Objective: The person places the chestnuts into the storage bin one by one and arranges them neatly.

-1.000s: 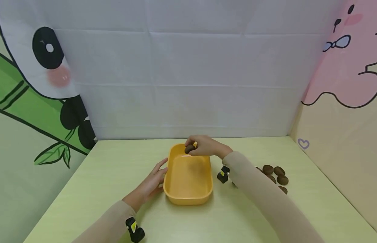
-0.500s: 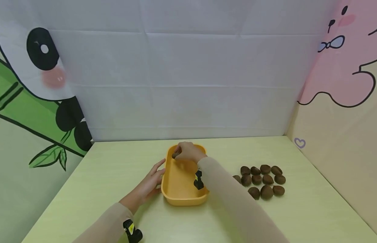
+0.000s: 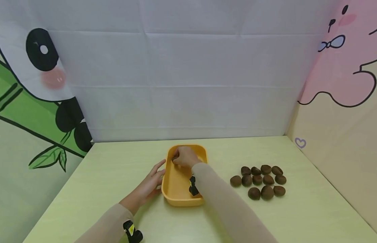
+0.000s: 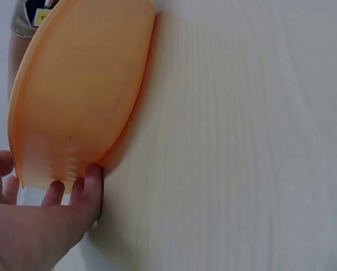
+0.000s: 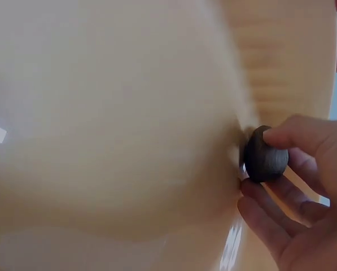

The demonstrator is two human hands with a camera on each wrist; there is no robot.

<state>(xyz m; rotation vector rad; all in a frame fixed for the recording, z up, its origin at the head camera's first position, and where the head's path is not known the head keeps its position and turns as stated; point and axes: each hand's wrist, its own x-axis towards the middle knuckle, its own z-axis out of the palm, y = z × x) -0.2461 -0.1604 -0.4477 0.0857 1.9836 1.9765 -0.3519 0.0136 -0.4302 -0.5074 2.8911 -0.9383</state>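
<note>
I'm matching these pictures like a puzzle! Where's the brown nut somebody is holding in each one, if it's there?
Head: the brown nut is below the middle, slightly left, partly hidden by the right grip.
Left wrist: not in it.
Right wrist: brown nut right of centre, just below mid-height.
Shared landmark: the yellow tray.

Right fingers [image 5: 265, 223] bent, left fingers [image 4: 91, 191] apart

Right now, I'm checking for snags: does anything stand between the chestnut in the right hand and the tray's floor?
Nothing visible does: the chestnut, pinched by the right hand, is low inside the tray. Whether it touches the floor, I cannot tell.
</note>
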